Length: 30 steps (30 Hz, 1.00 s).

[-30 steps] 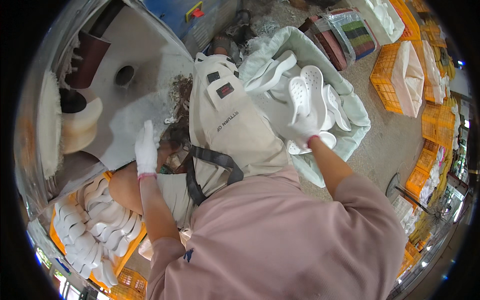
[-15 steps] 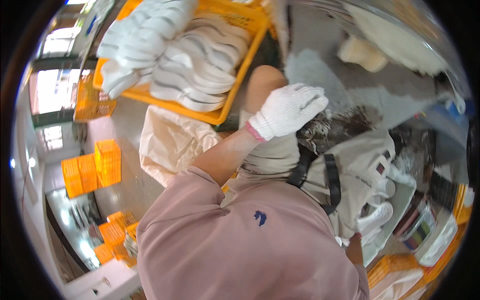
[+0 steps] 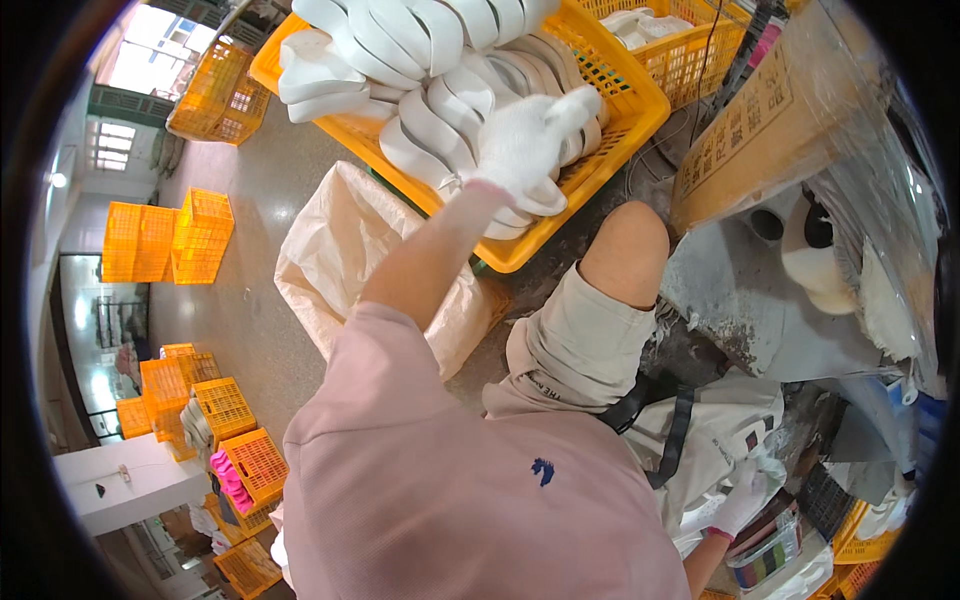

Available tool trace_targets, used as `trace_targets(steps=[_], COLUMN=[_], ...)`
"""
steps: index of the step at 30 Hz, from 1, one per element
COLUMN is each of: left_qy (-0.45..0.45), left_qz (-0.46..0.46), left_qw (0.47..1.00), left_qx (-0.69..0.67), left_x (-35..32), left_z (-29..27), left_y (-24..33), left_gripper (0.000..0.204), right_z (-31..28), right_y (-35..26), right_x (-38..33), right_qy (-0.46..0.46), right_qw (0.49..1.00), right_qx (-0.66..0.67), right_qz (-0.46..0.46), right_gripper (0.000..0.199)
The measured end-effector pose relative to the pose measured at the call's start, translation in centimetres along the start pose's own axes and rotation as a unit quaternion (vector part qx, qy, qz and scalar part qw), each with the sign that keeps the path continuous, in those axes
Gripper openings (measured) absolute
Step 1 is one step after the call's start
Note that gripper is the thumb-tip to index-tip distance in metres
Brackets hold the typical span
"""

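Note:
My left hand (image 3: 522,148), in a white knitted glove with a pink cuff, lies over the stacked white shoe soles (image 3: 445,110) in a yellow plastic crate (image 3: 628,118). Its fingers point to the upper right, apart from the thumb, and no sole is lifted in it. The soles stand on edge in rows, curved and packed close together. At the lower right, my right hand (image 3: 742,500), also gloved in white, is beside my thigh near some pale material; its fingers do not show clearly.
A cream woven sack (image 3: 345,235) stands open on the floor beside the crate. Several orange crates (image 3: 200,235) are stacked at the left. To the right are a cardboard box (image 3: 735,130) and a grey surface (image 3: 715,285). Another yellow crate (image 3: 690,60) stands at the back.
My left hand has moved from above my knee up and left onto the soles in the crate. My right hand's glove has come into view. The whole view has shifted toward the crate.

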<state>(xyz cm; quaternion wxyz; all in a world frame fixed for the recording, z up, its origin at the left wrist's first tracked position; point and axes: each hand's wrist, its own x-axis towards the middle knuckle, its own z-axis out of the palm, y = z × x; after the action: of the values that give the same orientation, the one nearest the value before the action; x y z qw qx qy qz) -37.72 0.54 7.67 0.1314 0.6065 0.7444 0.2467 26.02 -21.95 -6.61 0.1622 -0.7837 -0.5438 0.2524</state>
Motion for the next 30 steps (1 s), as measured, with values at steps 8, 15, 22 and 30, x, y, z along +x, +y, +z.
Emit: trace_targets(steps=[8,15,22,30], left_qy=[0.320,0.216,-0.002,0.164], left_qz=[-0.089,-0.009,0.077,0.264], left_qw=[0.891,0.929,0.972,0.943], left_qx=[-0.311,-0.302,-0.221,0.117], left_x=[-0.8,-4.6,-9.6,2.3], left_z=[-3.4,-5.0,-7.2,-10.2], left_y=[-2.6,-0.1,3.7,0.8], left_gripper=[0.042,0.023,0.033,0.031], right_z=[2.4,9.4,6.3,0.8], right_y=[-29.4,-47.4,-46.3,-26.6], right_x=[-3.9,-1.8,-1.1,-7.2], right_qy=[-0.114,-0.079,-0.145,-0.106], right_qw=[0.937,0.883,0.895,0.911], right_qx=[0.168,0.172,0.254,0.397], right_qz=[-0.283,-0.430,-0.337,0.038], right_gripper=[0.036,0.136,0.136,0.056])
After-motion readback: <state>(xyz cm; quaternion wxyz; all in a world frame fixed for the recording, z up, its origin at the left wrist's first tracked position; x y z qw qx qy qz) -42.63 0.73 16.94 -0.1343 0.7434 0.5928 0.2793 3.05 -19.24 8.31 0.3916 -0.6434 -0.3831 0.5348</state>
